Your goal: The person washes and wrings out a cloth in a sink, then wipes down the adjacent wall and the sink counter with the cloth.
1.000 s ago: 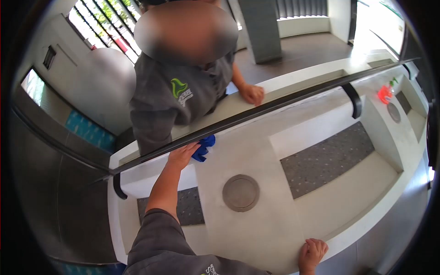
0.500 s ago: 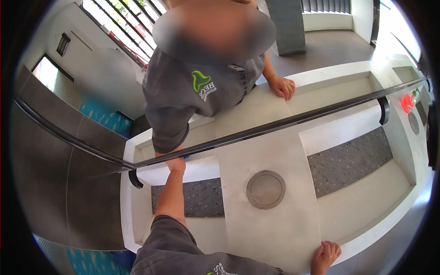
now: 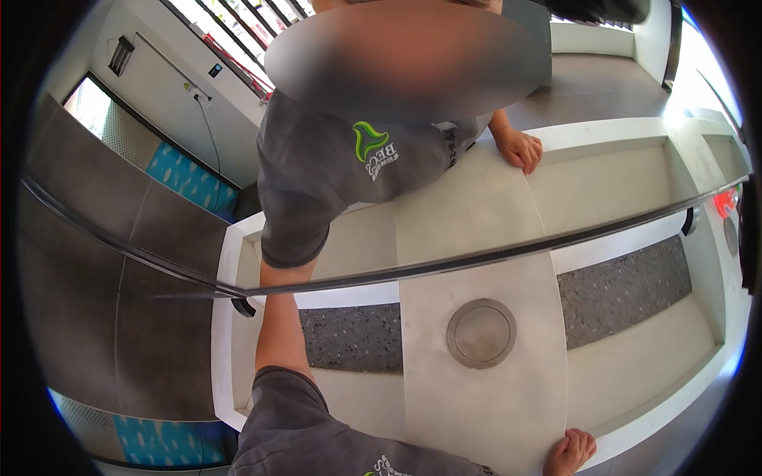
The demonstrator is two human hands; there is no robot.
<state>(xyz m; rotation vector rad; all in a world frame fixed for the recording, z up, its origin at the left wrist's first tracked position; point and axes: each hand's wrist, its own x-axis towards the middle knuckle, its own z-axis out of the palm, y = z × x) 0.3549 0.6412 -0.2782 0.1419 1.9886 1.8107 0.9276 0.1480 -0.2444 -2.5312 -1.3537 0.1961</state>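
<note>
My left forearm (image 3: 279, 337) reaches up to the black lower edge of the mirror (image 3: 413, 266), where the hand itself is hidden. No blue cloth shows at this moment. Resting on the front rim of the pale counter (image 3: 484, 404) is my right hand (image 3: 570, 453), its fingers curled in and nothing visible in them. A round metal lid (image 3: 481, 333) is set into the counter between the hands. The mirror repeats my grey shirt (image 3: 317, 174) and my right hand, with the face blurred.
Speckled dark recessed panels lie left (image 3: 353, 337) and right (image 3: 627, 292) of the lid. A black bracket (image 3: 244, 307) stands under the mirror's left end. A red bottle (image 3: 725, 202) is at the far right. Dark tiled wall (image 3: 163, 341) borders the left.
The view has shifted, and the mirror's edge appears lower. My left hand, earlier on a blue cloth by the mirror's edge, has gone out of sight with the cloth. My right hand stays on the rim.
</note>
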